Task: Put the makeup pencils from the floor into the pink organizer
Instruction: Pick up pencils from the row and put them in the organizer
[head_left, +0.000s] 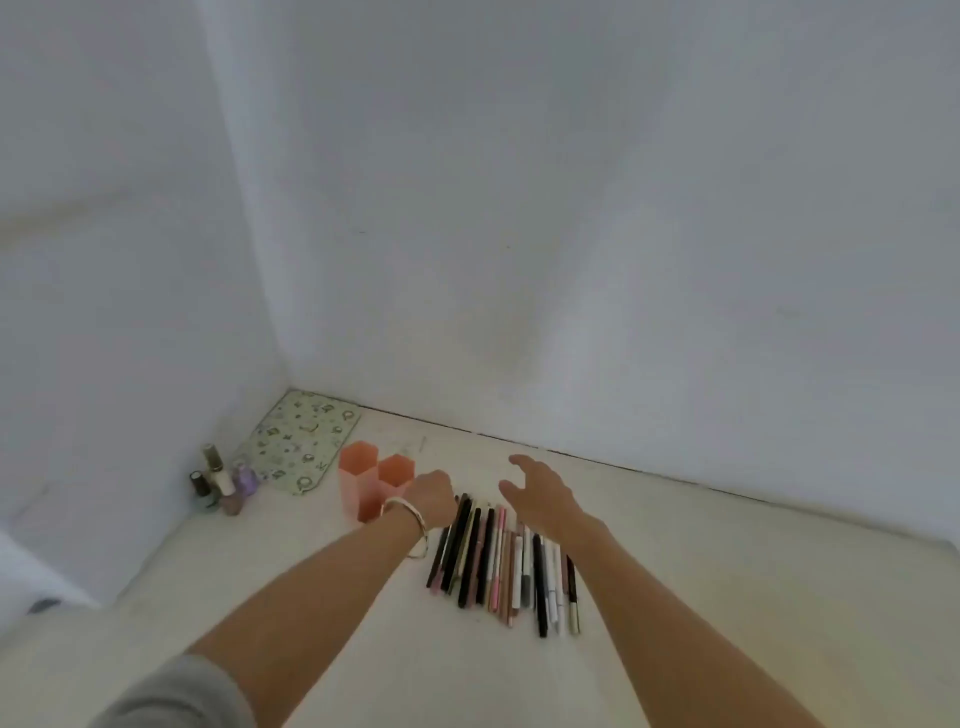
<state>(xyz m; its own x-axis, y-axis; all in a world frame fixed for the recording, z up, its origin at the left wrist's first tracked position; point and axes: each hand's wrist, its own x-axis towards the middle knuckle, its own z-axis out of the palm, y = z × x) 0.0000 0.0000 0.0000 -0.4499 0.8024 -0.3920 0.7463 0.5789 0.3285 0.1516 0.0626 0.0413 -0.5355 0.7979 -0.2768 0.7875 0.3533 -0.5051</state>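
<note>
Several makeup pencils (498, 564), black, pink and white, lie side by side in a row on the pale floor. The pink organizer (363, 478), made of hexagonal tubes, stands upright just left of them. My left hand (434, 496), with a bangle on its wrist, sits between the organizer and the far ends of the leftmost pencils; its fingers are curled downward and hidden, so a hold cannot be made out. My right hand (540, 493) hovers above the far ends of the middle pencils with fingers spread and nothing in it.
Several nail polish bottles (221, 483) stand by the left wall. A patterned flat pouch (298, 441) lies in the corner behind the organizer. White walls close the scene at left and back. Bare floor stretches to the right of the pencils.
</note>
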